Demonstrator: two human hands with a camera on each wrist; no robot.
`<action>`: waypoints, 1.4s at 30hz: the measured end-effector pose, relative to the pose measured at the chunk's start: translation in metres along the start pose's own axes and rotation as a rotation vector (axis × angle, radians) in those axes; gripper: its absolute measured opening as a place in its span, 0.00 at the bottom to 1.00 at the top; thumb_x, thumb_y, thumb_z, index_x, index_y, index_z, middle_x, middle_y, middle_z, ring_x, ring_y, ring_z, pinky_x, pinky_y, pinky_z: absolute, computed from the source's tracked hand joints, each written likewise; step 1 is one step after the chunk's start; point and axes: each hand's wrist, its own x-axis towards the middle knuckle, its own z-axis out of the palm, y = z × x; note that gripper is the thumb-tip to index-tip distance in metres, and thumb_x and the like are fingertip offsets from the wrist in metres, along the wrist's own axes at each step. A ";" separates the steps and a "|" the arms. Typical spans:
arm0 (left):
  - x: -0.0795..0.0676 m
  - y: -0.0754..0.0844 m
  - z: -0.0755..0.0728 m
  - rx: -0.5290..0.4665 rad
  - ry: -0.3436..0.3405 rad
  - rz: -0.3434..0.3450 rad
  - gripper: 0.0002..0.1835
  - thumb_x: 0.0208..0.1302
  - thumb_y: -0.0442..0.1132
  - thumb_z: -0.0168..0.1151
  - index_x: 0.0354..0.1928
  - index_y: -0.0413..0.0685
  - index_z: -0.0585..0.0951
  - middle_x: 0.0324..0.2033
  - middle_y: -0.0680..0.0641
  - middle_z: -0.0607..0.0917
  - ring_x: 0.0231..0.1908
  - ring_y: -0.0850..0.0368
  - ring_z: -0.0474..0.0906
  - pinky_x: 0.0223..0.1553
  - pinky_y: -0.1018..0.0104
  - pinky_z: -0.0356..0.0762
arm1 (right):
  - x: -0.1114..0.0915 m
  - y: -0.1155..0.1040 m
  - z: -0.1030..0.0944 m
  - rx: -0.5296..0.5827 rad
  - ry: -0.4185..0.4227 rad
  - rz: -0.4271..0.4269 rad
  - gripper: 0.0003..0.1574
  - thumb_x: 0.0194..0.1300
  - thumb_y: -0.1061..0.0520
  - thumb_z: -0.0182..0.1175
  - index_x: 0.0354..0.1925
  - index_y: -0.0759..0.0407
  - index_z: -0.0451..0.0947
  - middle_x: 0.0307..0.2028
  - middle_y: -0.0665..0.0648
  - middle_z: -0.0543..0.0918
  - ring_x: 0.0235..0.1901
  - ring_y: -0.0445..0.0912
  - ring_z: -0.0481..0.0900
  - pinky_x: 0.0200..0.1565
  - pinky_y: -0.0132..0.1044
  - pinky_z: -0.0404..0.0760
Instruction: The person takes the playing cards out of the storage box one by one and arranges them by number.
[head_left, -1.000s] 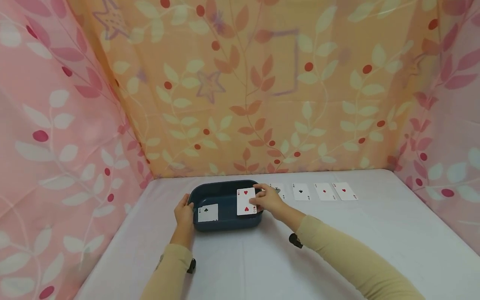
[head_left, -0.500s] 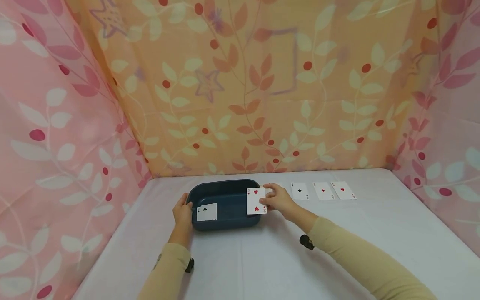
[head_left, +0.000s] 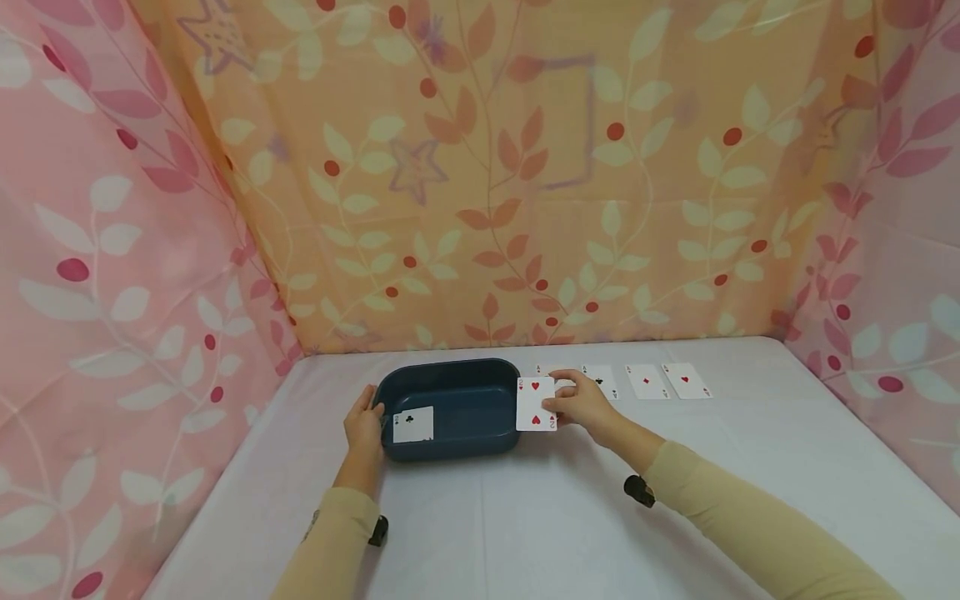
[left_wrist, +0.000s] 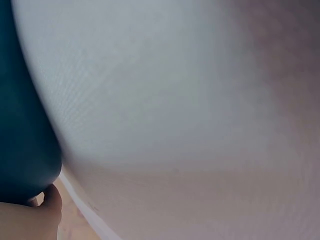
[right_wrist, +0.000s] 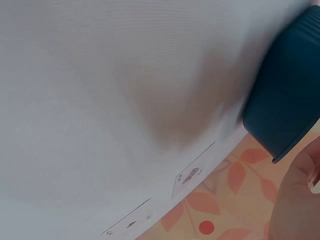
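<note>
Pinched at its right edge by my right hand is a two of hearts playing card, face up in the head view. It overlaps the right end of a dark blue tray. My left hand holds the tray's left end, thumb at the rim; in the left wrist view part of that hand shows under the blue wall. Inside the tray, at the near left, lies a club card with another card's edge showing under it. Behind my right hand, an ace of clubs is partly covered.
An ace of diamonds and an ace of hearts lie in a row at the back right of the white-clothed table. Another card is mostly hidden behind the right hand. Flowered cloth walls the back and sides.
My right hand has moved right with the two of hearts, from over the tray's inside to its right end. The left hand stays on the tray.
</note>
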 end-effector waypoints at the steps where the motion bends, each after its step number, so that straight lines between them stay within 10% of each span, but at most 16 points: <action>1: 0.000 0.000 0.000 -0.007 0.001 -0.002 0.30 0.72 0.24 0.42 0.74 0.41 0.55 0.73 0.46 0.57 0.73 0.54 0.48 0.72 0.63 0.44 | -0.001 0.000 -0.002 -0.002 0.003 0.002 0.37 0.62 0.66 0.64 0.66 0.66 0.62 0.32 0.59 0.81 0.28 0.46 0.80 0.33 0.35 0.85; 42: -0.002 0.002 0.000 -0.026 -0.021 0.003 0.30 0.72 0.23 0.41 0.74 0.39 0.54 0.73 0.45 0.56 0.72 0.54 0.49 0.71 0.63 0.45 | 0.003 0.039 -0.023 -0.043 -0.034 0.108 0.38 0.61 0.73 0.57 0.67 0.74 0.56 0.39 0.66 0.79 0.33 0.47 0.79 0.36 0.37 0.83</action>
